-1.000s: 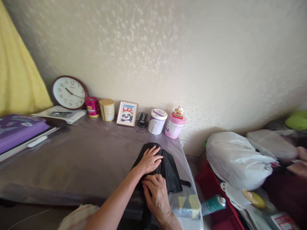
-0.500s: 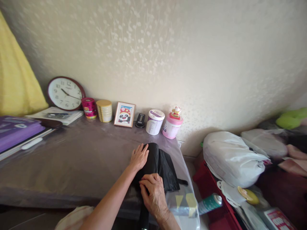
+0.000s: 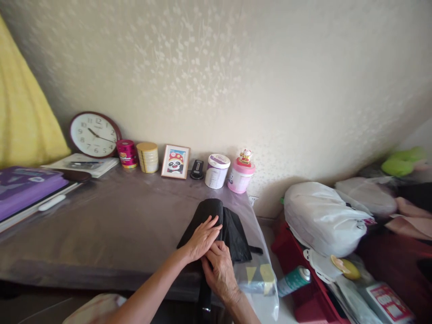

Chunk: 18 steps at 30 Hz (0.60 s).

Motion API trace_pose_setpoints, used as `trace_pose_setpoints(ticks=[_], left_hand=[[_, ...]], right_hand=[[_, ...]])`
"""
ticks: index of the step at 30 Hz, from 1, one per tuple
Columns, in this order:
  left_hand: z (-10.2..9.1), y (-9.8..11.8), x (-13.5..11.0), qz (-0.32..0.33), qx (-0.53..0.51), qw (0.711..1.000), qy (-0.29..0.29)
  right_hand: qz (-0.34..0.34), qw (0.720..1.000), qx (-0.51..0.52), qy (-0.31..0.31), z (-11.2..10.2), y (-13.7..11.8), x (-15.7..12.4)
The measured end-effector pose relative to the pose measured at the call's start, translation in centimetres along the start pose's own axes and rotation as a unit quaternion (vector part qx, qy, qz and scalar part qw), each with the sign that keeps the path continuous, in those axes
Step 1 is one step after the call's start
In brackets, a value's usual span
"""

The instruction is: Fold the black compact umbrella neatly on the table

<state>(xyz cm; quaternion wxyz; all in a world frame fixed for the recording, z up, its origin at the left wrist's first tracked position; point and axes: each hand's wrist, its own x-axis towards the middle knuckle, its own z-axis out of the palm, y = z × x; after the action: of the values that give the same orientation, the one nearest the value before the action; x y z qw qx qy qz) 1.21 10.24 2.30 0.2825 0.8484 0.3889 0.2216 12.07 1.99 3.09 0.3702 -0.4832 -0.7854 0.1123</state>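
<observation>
A black folding umbrella (image 3: 206, 210) lies on the plastic-covered table (image 3: 135, 216), its fabric folded but loose. The handle (image 3: 204, 299) points toward me past the front edge, and a short strap (image 3: 256, 249) sticks out to the right. My left hand (image 3: 203, 237) rests flat on the fabric with fingers stretched out. Just below it, my right hand (image 3: 220, 267) is closed on the umbrella's fabric near the handle; what its fingertips pinch is partly hidden.
Along the wall stand a clock (image 3: 93, 135), a picture frame (image 3: 175, 162), a white tub (image 3: 217, 172) and a pink tub (image 3: 240, 177). Purple books (image 3: 29, 186) lie at the left. Right of the table, a red bin (image 3: 303, 288) holds a spray can (image 3: 294, 281) and a white bag (image 3: 324, 220).
My left hand has slid down and right across the umbrella, from its upper left side to right above my right hand. My right hand stays closed near the handle.
</observation>
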Motion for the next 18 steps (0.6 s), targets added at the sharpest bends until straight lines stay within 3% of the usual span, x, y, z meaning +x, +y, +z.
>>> trace_pose_setpoints(ticks=[5,11,14,18], left_hand=[[0.0,-0.2,-1.1,-0.014,0.017,1.000,0.004],[0.6,0.1,-2.1,-0.028,0.078,0.996,0.013],[0.5,0.2,-2.3,-0.036,0.084,0.996,0.008],[0.3,0.1,-2.5,-0.041,0.078,0.996,0.001]], right_hand=[[0.030,0.996,0.078,0.024,-2.4,1.5,-0.7],[0.176,0.971,-0.014,0.164,-5.9,8.6,-2.2],[0.247,0.951,-0.020,0.183,-6.5,11.1,-2.7],[0.278,0.945,0.012,0.171,-6.2,11.5,-2.7]])
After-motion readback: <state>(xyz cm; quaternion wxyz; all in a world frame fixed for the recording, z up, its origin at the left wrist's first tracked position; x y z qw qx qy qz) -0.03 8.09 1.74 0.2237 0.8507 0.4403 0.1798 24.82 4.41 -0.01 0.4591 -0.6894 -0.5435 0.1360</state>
